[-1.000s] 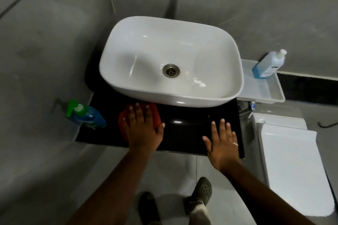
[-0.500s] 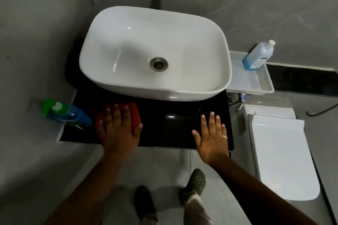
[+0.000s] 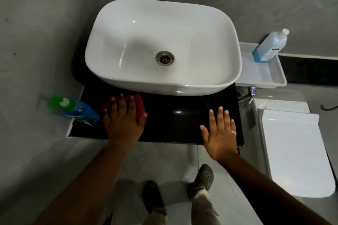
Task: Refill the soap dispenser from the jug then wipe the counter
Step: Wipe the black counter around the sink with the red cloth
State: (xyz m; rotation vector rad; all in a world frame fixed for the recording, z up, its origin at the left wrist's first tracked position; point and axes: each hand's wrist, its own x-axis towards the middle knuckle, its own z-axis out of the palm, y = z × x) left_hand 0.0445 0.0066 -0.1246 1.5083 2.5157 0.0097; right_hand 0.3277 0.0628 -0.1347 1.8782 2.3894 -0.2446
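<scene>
Head view looks down on one black counter [image 3: 182, 124] under one white basin [image 3: 162, 47]. Just left of the left hand [image 3: 122, 120], at the counter's left edge against the wall, stands one blue soap dispenser [image 3: 76, 109] with a green pump; its label is too blurred to read. That hand lies flat, fingers spread, pressing one red cloth [image 3: 140, 104] onto the counter beside the basin's front rim. Bare counter stretches between the hands. The right hand [image 3: 219, 131] rests open and flat near the counter's right front corner, holding nothing. Beyond it, up and right, one blue jug [image 3: 268, 47] stands in one white tray [image 3: 263, 76]; its label print is illegible
</scene>
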